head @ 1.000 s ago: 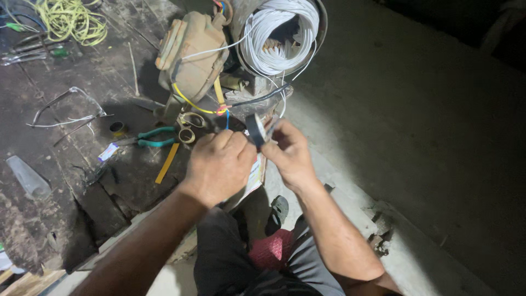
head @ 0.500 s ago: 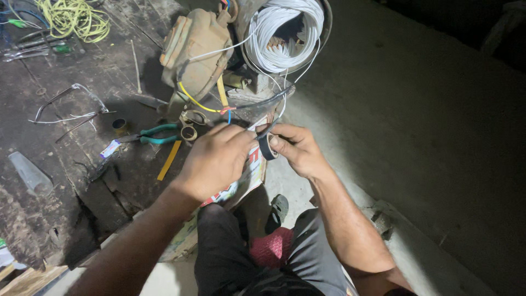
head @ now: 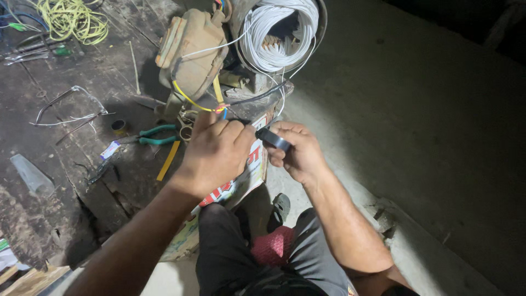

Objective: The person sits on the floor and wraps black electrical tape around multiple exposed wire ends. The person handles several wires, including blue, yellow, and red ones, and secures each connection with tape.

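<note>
My right hand grips a roll of black tape between thumb and fingers. My left hand is closed just left of it, fingertips at the tape's end and a black cable; what it pinches is hidden under the fingers. Both hands hover above a printed paper sheet. Beyond them sits a motor winding with a coil of white wire and tan insulation wrap, with yellow, red and blue leads coming out.
Green-handled pliers lie left of my left hand, with a small tape roll, a yellow strip and wire scraps. A yellow-green wire tangle is far left. A sandal and concrete floor are to the right.
Both hands have stayed close together at the tape, shifting slightly toward me and left. My right hand has turned the roll so it lies flatter between the fingers.
</note>
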